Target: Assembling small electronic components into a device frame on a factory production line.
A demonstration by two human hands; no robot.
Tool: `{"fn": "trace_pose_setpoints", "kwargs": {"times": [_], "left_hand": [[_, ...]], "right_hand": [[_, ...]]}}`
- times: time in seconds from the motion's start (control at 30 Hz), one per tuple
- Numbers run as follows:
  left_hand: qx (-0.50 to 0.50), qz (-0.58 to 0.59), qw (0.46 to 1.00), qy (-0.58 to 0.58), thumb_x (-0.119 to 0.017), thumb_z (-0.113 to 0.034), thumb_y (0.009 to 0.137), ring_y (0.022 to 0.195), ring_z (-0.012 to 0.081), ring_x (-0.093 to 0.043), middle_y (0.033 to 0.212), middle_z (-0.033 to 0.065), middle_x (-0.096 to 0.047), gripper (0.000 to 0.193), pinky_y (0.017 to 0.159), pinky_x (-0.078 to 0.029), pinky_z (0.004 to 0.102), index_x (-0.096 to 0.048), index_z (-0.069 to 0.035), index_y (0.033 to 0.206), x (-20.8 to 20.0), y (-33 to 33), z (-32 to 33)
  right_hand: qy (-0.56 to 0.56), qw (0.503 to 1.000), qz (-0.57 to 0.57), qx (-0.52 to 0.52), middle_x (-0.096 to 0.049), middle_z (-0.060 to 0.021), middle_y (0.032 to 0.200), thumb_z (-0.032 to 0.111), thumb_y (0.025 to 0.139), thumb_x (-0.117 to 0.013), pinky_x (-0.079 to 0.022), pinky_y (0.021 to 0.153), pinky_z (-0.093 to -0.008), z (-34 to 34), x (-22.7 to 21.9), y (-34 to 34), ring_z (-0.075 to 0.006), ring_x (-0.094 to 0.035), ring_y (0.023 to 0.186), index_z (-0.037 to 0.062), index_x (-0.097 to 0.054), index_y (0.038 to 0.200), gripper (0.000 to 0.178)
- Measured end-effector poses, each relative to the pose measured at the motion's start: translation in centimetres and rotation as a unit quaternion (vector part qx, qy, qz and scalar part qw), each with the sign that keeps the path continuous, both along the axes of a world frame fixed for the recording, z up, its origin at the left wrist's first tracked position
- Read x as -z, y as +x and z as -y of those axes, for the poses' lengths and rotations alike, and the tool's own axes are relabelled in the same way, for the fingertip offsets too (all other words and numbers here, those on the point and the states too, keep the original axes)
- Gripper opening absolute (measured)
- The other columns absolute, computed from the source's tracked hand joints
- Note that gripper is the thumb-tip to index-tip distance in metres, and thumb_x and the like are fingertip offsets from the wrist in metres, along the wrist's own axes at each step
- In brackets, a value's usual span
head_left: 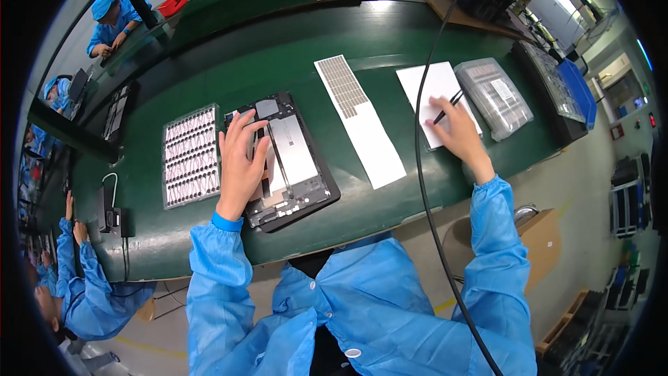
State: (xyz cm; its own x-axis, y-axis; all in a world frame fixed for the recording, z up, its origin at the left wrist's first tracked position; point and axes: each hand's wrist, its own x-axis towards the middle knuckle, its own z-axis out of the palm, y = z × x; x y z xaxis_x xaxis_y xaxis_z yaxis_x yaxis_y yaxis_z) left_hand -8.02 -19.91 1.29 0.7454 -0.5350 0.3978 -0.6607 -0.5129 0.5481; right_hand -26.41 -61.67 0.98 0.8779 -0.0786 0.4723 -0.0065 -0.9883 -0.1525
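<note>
Nearest the bench's front edge lay the opened tablet (301,147), back off, silver battery and boards exposed. The left hand (239,166) was over its left side, fingers spread wide, holding nothing; contact with the tablet could not be told. To the right, the right hand (465,138) had its fingers closed narrowly on black tweezers (452,101), above a white sheet (440,75). Judged step: tweezer work in hand, tablet kept within reach; the next move seemed to call for a firm fingertip pinch. Left of the tablet: clear tray (191,195) of wired black round parts. Between the hands: white backing strip (379,157) with grey-tan stickers. Beyond right: clear plastic box (495,90). Farther off, a red bin (173,4) and a blue-capped co-worker (118,24).
</note>
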Motion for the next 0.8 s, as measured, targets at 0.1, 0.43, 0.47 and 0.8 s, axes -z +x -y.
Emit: {"fn": "trace_pose_setpoints", "kwargs": {"times": [0.1,0.43,0.47,0.8], "left_hand": [[0.06,-0.017,0.994,-0.087,-0.061,-0.012,0.095,0.142,0.034,-0.042,0.144,0.0135,-0.053,0.027,0.117,-0.031,0.044,-0.066,-0.007,0.122,-0.6,-0.1,0.3],[0.294,0.131,0.937,0.134,-0.057,-0.028,0.1,0.142,0.0418,-0.038,0.15,0.0212,-0.044,0.035,0.119,-0.026,0.0549,-0.063,-0.024,0.134,-0.8,1.2,10.1],[0.299,0.132,0.935,0.138,-0.057,-0.028,0.1,0.142,0.0418,-0.038,0.15,0.0212,-0.044,0.035,0.119,-0.026,0.0549,-0.063,-0.024,0.134,0.0,1.4,11.0],[0.296,0.095,0.929,0.203,-0.049,-0.03,0.104,0.14,0.0315,-0.042,0.149,0.0139,-0.047,0.037,0.12,-0.022,0.0562,-0.06,-0.025,0.139,0.0,0.7,10.3]], "right_hand": [[0.082,0.997,-0.01,0.009,-0.068,-0.0197,0.11,0.015,0.093,-0.064,-0.052,0.084,-0.044,-2.0,0.8,-1.0,-0.0396,-0.065,0.102,0.0099,-0.058,0.128,0.036],[0.449,0.883,0.102,-0.091,-0.068,-0.0055,0.077,0.028,0.107,-0.049,-0.045,0.054,-0.0228,-8.2,-0.7,8.7,-0.0083,-0.056,0.056,0.0048,-0.064,0.122,0.032],[0.491,0.861,0.107,-0.078,-0.066,-0.004,0.075,0.031,0.107,-0.05,-0.044,0.054,-0.0222,-8.2,0.4,10.0,-0.0076,-0.055,0.056,0.0035,-0.065,0.12,0.034],[0.68,0.725,-0.02,-0.109,-0.064,-0.0015,0.073,0.024,0.099,-0.066,-0.04,0.05,-0.0197,-5.3,2.2,10.6,-0.006,-0.055,0.057,0.0021,-0.067,0.102,0.023]]}}
